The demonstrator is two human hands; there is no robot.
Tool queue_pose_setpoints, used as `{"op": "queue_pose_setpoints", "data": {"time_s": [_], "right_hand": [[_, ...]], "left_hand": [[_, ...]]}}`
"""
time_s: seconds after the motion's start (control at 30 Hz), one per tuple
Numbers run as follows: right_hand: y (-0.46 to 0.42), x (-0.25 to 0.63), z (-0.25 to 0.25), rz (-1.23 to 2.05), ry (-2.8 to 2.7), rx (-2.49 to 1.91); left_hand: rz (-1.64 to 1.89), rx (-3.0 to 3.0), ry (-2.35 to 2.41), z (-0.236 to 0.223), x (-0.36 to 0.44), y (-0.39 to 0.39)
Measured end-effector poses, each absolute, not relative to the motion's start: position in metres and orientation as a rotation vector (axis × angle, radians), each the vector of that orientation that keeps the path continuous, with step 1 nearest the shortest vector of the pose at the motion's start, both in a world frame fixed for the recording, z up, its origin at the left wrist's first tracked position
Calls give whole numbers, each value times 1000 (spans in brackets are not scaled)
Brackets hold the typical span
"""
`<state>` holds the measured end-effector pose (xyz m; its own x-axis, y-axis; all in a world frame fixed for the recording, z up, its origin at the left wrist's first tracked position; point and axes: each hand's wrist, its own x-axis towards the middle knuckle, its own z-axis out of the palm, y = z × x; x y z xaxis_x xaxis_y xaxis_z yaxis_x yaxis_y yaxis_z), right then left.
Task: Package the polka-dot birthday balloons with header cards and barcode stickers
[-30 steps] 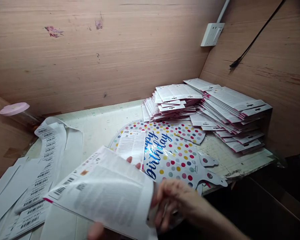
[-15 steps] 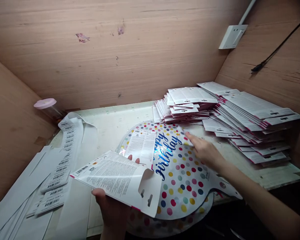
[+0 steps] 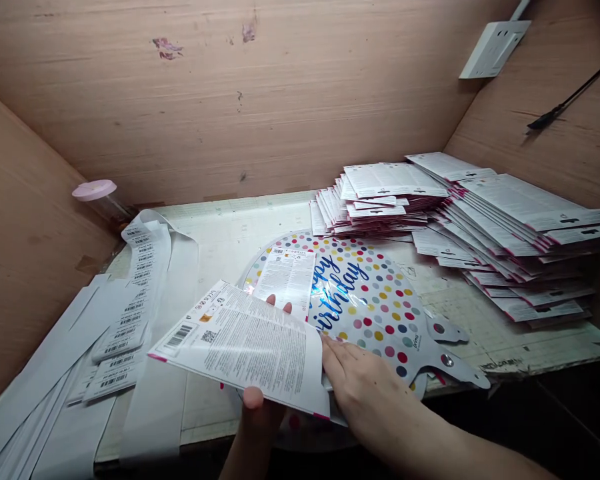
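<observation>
My left hand holds a white printed packet tilted, thumb on the near edge and fingertips showing past the far edge. At its right-hand end, my right hand has its fingers pressed together at the packet's mouth; the fingertips and anything they hold are hidden. Beneath lies a flat foil balloon with coloured dots and blue "happy birthday" lettering, its tails pointing right. Another printed packet rests on the balloon, just beyond my left fingertips.
Several stacks of printed packets stand at the back right. Barcode label strips and white paper strips lie on the left, near a pink-lidded container. Wooden panels enclose the table; its front edge is close to me.
My right hand first left the packet and took a small folded dotted piece of foil from the balloon's upper right. It has now returned to the packet's mouth; that piece no longer shows.
</observation>
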<state>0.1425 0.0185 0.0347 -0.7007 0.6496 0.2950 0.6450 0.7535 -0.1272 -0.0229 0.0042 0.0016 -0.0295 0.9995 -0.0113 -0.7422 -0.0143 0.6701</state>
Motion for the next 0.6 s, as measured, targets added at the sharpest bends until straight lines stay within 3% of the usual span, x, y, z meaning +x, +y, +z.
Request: {"op": "queue_pose_setpoints", "data": {"time_s": [0.17,0.4,0.6], "right_hand": [[10,162,48,464,-2620,-703],[8,165,9,277,-2579,-613],[3,181,19,301,-2674,-582]], "left_hand": [[1664,324,631,10,-26,9],[1447,268,568,1,-12,5],[1479,266,644,10,-28,12]]}}
